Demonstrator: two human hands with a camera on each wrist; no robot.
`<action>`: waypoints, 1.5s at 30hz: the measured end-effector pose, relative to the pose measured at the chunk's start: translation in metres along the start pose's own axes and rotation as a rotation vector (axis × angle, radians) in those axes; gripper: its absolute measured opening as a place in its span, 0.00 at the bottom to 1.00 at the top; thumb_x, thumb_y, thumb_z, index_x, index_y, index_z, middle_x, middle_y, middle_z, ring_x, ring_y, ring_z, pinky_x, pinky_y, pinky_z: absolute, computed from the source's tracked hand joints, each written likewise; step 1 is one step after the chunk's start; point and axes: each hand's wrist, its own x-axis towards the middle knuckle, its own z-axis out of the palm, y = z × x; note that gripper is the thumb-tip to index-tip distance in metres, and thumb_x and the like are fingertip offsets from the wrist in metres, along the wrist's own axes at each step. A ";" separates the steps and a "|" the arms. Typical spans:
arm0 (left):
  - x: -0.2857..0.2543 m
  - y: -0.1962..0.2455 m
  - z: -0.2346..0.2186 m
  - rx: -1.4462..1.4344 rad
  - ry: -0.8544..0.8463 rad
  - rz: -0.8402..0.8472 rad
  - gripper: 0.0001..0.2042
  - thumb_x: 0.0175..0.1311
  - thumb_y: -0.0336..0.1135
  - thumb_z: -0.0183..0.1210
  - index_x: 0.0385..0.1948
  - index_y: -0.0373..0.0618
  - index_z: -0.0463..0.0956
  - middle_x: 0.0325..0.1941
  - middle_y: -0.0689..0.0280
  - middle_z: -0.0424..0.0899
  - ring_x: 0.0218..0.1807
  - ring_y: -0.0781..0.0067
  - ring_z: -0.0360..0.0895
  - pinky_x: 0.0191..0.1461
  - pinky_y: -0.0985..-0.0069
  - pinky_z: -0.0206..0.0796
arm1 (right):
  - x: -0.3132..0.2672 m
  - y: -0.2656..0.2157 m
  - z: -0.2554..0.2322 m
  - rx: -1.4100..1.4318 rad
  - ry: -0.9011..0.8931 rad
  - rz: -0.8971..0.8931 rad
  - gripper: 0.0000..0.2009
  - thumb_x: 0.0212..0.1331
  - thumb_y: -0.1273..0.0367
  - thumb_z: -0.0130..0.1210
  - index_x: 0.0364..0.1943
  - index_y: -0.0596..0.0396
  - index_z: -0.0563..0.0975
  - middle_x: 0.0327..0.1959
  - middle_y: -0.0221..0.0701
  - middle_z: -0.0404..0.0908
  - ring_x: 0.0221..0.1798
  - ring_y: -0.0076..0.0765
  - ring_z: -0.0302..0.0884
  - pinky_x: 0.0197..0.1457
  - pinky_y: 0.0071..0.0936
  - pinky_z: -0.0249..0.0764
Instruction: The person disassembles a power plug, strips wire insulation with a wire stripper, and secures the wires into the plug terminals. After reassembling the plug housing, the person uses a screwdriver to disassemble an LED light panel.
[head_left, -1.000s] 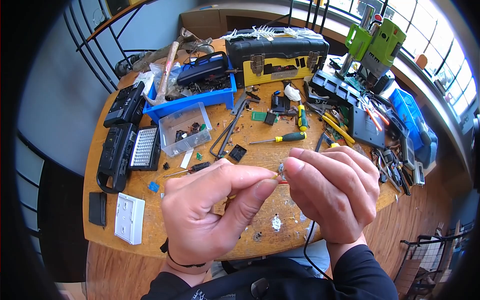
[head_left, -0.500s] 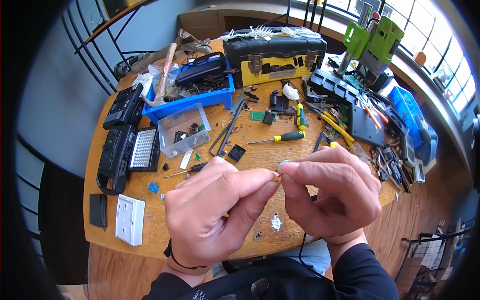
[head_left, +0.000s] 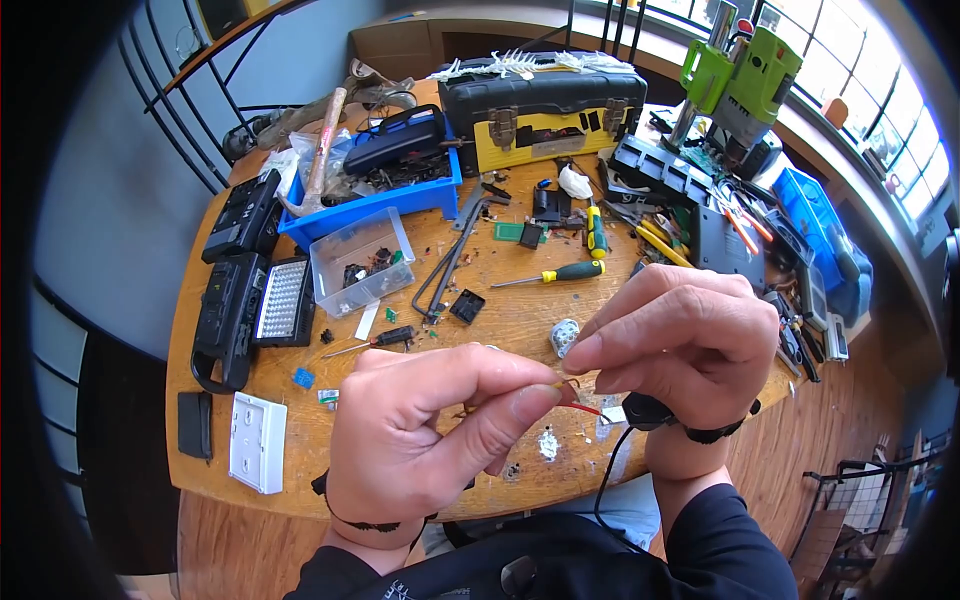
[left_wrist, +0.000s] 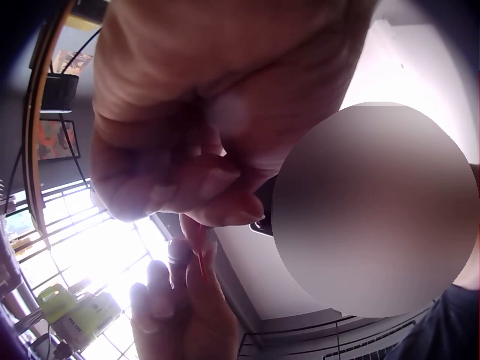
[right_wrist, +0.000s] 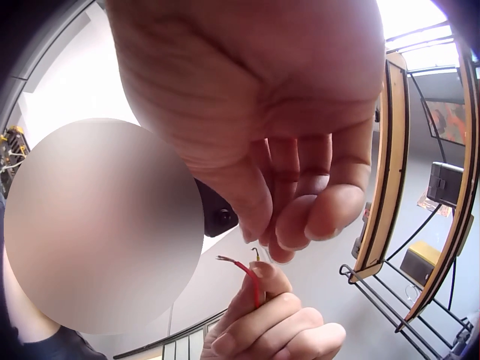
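My left hand (head_left: 440, 425) pinches thin wires between thumb and forefinger. In the right wrist view, a red wire (right_wrist: 250, 277) with bare strands curves out of that pinch, beside a short yellow wire (right_wrist: 258, 257) with a hooked bare tip. Just to the right, my right hand (head_left: 690, 345) hovers with bent, relaxed fingers; its fingertips are close to the wire ends, and no clear grip shows. A silvery round part (head_left: 564, 336) sits behind the fingertips. From the left wrist, the red wire (left_wrist: 201, 262) shows in front of the right hand (left_wrist: 187, 315).
Behind the hands lie a green-and-black screwdriver (head_left: 575, 271), a hex key (head_left: 450, 265) and a clear box (head_left: 362, 290). A blue bin (head_left: 400, 203) and toolbox (head_left: 550, 105) stand farther back. Pliers and a drill press (head_left: 745, 90) are at right, a white housing (head_left: 258, 442) at left.
My right fingertips have parted from the left ones and moved right, uncovering the wire ends and the silvery round part. The left hand keeps its pinch.
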 end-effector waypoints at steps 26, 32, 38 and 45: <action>-0.002 -0.012 0.006 -0.012 -0.005 0.251 0.08 0.51 0.27 0.65 0.24 0.30 0.79 0.10 0.64 0.73 0.11 0.80 0.65 0.18 0.84 0.52 | -0.003 -0.003 0.000 0.135 -0.096 0.043 0.06 0.40 0.78 0.64 0.25 0.58 0.80 0.23 0.31 0.78 0.24 0.29 0.76 0.26 0.21 0.70; -0.002 -0.011 0.004 0.121 0.007 0.364 0.07 0.47 0.22 0.65 0.29 0.38 0.81 0.16 0.63 0.73 0.16 0.72 0.69 0.21 0.78 0.58 | -0.001 0.003 0.004 0.226 -0.088 -0.007 0.05 0.44 0.79 0.63 0.25 0.60 0.79 0.23 0.32 0.78 0.22 0.26 0.74 0.25 0.19 0.68; -0.001 -0.010 0.009 0.324 0.152 0.384 0.06 0.47 0.22 0.65 0.28 0.39 0.81 0.16 0.64 0.73 0.17 0.73 0.69 0.20 0.79 0.58 | -0.008 -0.001 0.012 0.528 -0.022 0.291 0.05 0.51 0.77 0.60 0.29 0.65 0.76 0.28 0.32 0.78 0.29 0.21 0.76 0.32 0.16 0.71; -0.001 -0.005 0.007 0.047 0.063 0.170 0.09 0.57 0.31 0.62 0.26 0.31 0.78 0.15 0.64 0.75 0.13 0.85 0.65 0.16 0.88 0.51 | -0.002 -0.006 0.008 0.135 0.234 0.158 0.10 0.41 0.71 0.66 0.22 0.66 0.78 0.20 0.38 0.77 0.21 0.27 0.70 0.24 0.19 0.62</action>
